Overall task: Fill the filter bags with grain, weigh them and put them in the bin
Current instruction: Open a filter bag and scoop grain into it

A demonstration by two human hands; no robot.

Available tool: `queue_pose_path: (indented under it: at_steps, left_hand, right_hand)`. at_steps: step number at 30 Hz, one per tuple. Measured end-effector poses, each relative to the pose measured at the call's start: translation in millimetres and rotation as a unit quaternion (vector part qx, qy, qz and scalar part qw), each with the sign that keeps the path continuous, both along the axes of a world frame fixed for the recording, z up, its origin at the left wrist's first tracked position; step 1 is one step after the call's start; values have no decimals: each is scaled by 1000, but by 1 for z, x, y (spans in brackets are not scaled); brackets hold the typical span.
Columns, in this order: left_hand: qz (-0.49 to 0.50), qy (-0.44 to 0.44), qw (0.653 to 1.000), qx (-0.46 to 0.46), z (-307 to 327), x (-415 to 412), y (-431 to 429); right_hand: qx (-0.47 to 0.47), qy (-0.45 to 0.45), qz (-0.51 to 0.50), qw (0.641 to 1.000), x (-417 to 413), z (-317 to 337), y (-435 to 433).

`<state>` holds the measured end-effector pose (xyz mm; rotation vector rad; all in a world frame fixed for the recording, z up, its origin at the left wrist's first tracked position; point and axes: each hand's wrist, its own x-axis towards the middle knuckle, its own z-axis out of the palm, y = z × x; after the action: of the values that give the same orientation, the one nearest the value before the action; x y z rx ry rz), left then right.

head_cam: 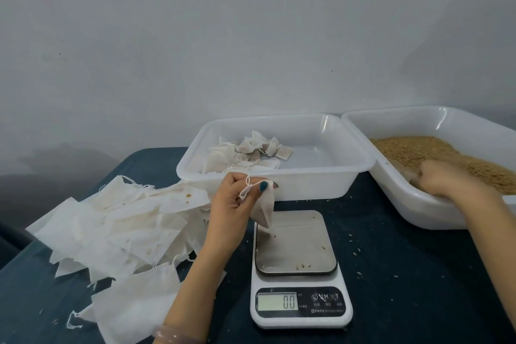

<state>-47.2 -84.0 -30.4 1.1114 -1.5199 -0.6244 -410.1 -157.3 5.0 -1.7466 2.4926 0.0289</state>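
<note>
A loose heap of empty filter bags [111, 226] sprawls across the left of the dark desk [405, 288]. Beside it, a person's left hand [231, 204] pinches a partly filled filter bag [264, 212] by its drawstring top, and the bag hangs just above the back corner of a scale [298, 268] reading 0.0. Behind stands a white bin [321, 184] holding several filled bags [245, 153]. To the right, a second tub [418, 209] holds grain [418, 148], where the right hand [444, 179] digs in with fingers curled under. Whether it grips any cannot be told. Stray kernels dot the scale and desk.
</note>
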Motion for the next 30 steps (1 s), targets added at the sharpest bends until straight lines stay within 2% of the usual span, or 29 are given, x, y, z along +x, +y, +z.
queue_pose_path:
  at_steps: [1,2,3,5,6,7,9,11,13,16,20,26,30]
  left_hand:
    - [-12,10,1000,3,1,-2,-1]
    - [-25,23,999,8,1,-4,-1]
    - [-39,39,998,11,1,-6,-2]
    - [-61,58,996,17,2,-9,-4]
    - [-71,60,995,21,3,-11,-5]
    - [-86,63,994,27,5,-13,-6]
    - [-121,54,991,30,9,-18,-9]
    - [-142,35,989,27,10,-20,-11]
    - [-158,23,987,32,10,-21,-14]
    - [-163,-24,985,48,0,-20,-13]
    - [-156,-54,984,65,-17,-14,-13]
    - [-140,56,986,74,-15,-8,-10]
    - [-98,63,993,29,-14,-5,-8]
  right_hand:
    - [6,1,1,1000,4,0,1]
    - [-29,4,8,1000,8,1,3]
    - [-109,13,18,994,12,1,7]
    - [-302,-18,78,950,31,3,19]
    - [-370,-63,134,917,47,6,28]
    - [-396,-125,194,889,67,10,38]
    - [-348,-230,304,857,103,14,53]
    - [-269,-281,360,848,130,3,60]
    - [-261,-308,361,841,144,-15,60]
    - [-295,-356,303,833,147,-46,59]
    - [-306,-344,261,848,142,-70,56]
    - [-336,-344,239,843,142,-76,59]
    - [-368,-318,251,837,145,-76,64]
